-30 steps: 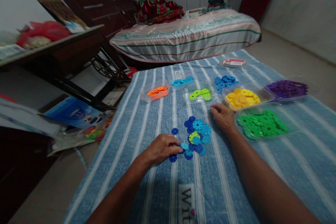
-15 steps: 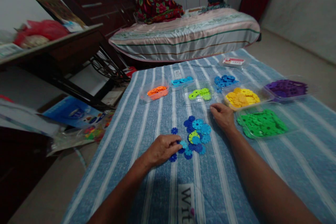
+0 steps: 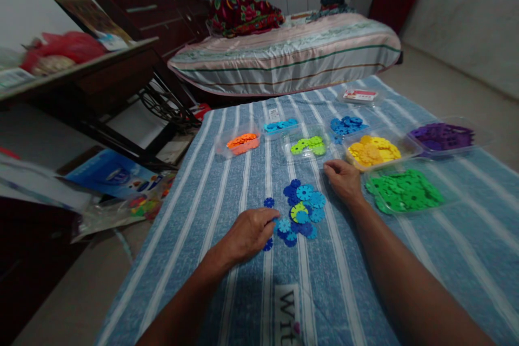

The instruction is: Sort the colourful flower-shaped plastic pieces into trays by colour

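A: Left hand (image 3: 247, 235) curls on blue discs (image 3: 300, 208) mid-cloth (image 3: 227, 173); grip unclear; right hand (image 3: 344, 179) loosely closed, empty, beside them.

B: Sorting, I judge; next needs a clean pinch.

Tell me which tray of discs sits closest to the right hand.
The tray of yellow discs. Its near corner lies just beyond the right hand; the green-disc tray lies farther out to the side, and the lime, orange and purple ones lie farther away.
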A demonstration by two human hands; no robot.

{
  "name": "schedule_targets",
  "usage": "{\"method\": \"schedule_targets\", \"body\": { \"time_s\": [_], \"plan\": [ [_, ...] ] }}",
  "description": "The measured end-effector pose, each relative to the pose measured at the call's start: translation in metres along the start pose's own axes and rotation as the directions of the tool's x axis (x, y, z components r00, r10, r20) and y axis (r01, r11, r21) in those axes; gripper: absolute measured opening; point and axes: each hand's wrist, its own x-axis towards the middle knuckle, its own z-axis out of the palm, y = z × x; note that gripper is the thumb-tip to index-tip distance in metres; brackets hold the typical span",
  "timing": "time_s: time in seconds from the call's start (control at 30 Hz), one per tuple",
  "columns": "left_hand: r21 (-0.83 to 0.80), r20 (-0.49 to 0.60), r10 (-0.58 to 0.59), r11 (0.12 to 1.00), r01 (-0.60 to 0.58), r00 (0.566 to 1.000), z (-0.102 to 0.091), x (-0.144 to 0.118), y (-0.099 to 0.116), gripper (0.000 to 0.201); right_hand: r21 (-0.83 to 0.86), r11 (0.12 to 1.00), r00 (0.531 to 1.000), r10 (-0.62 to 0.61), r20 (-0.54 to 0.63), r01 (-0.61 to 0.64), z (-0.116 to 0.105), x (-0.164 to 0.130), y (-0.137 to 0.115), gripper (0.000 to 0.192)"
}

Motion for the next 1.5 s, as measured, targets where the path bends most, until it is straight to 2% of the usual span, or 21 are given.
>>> {"method": "schedule_targets", "body": {
  "time_s": [0.13,0.23,0.57,0.7,0.83,1.0,1.07,1.17,1.23,1.4,1.5],
  "plan": [
    [-0.175,0.034,-0.033,0.984,0.038,0.999,0.002,0.002,0.005,0.021,0.001,1.0,1.0,-0.01,0.001,0.01,0.0,0.0,-0.001,0.031],
    [-0.234,0.052,-0.085,0.968,0.095,0.995,0.007,0.007,0.006,0.018,-0.008,1.0,1.0,-0.013,-0.002,0.013,0.001,0.0,0.001,0.031],
    [-0.209,0.084,-0.165,0.961,0.179,0.983,0.011,0.012,0.005,0.021,-0.006,1.0,1.0,-0.009,-0.001,0.009,0.001,0.0,0.003,0.031],
    [-0.163,0.043,-0.207,0.964,0.211,0.977,0.011,0.013,0.006,0.016,0.01,1.0,1.0,-0.011,0.01,0.011,0.001,0.0,0.003,0.031],
    [-0.163,-0.001,-0.196,0.968,0.193,0.981,0.011,0.013,0.007,0.011,0.01,1.0,1.0,-0.001,0.002,0.001,0.002,0.0,0.003,0.031],
    [-0.254,-0.049,-0.185,0.953,0.167,0.982,0.012,0.01,0.007,0.011,0.006,1.0,1.0,-0.006,-0.003,0.006,0.001,0.0,0.002,0.031],
    [-0.355,-0.004,-0.216,0.913,0.201,0.976,0.013,0.009,0.005,0.013,0.007,1.0,1.0,-0.003,0.0,0.003,0.001,0.0,0.002,0.032],
    [-0.509,0.122,-0.268,0.81,0.292,0.956,0.012,0.009,0.001,0.02,0.012,1.0,1.0,0.001,0.009,-0.001,0.002,0.0,0.003,0.032],
    [-0.581,0.158,-0.292,0.745,0.327,0.943,0.009,0.009,-0.001,0.023,0.012,1.0,1.0,0.004,0.009,-0.004,0.002,0.001,0.004,0.033],
    [-0.708,0.118,-0.395,0.61,0.356,0.911,-0.002,0.014,-0.008,0.028,0.008,1.0,1.0,0.014,0.016,-0.015,0.004,0.0,0.003,0.034],
    [-0.743,0.042,-0.461,0.578,0.336,0.886,-0.018,0.03,-0.015,0.031,0.001,1.0,1.0,0.021,0.01,-0.021,0.005,-0.001,0.002,0.034]
  ]
}}
